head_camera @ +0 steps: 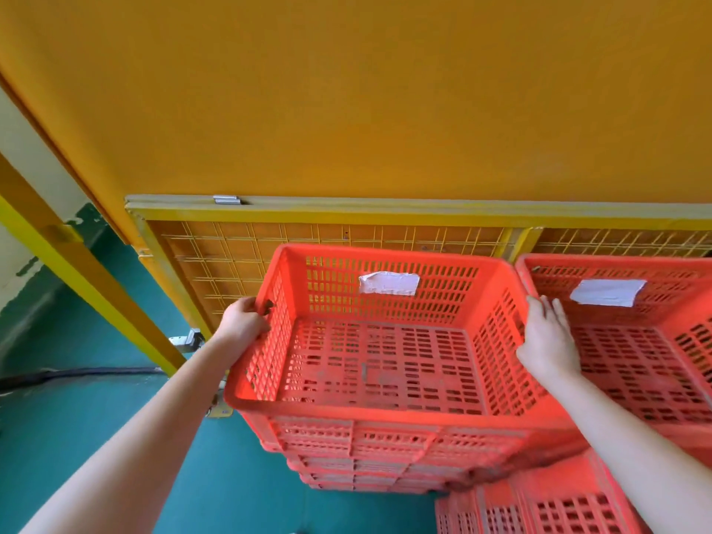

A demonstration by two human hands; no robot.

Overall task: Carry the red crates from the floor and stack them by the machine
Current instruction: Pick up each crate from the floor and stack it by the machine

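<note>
1. The machine's mesh guard (215,264) stands just behind the stack of red crates (358,460).
2. The top crate (385,360), empty, sits on that stack; it is probably light and stiff, and best held at the side slots.
3. The left hand (244,323) grips its left rim; the right hand (549,341) lies flat-fingered against the right wall.

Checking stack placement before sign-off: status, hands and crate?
Left hand grips top crate by left rim. Right hand flat on its right wall. Crate atop stack. Neighbouring crate tight on right.
</note>
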